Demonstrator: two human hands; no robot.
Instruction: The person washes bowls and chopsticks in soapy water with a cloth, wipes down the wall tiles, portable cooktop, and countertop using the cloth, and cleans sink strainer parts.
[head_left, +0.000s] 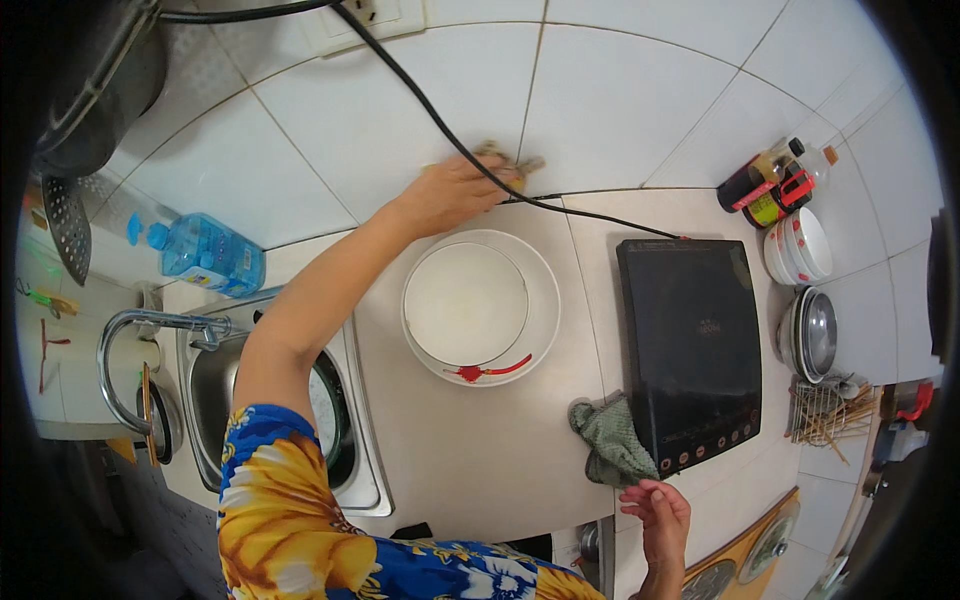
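Observation:
My left hand (461, 184) reaches over the counter and presses a yellowish-brown cloth (531, 166), blurred, to the white wall tiles just above the counter's back edge. A black power cord (420, 97) passes in front of this hand. Below the forearm stands a round white basin (546, 300) with a red knot-shaped decoration (471, 373) on it. My right hand (660, 514) is at the counter's front, its fingers loosely bent and nothing visible in them. Just beyond its fingertips lies a crumpled green cloth (611, 442) against the induction cooker's corner.
A black induction cooker (694, 337) takes up the right side. Behind and beside it are sauce bottles (772, 187), stacked bowls (799, 247) and a wire basket with chopsticks (829, 412). At left are a steel sink (367, 465), a curved tap (112, 360) and a blue detergent bottle (214, 255).

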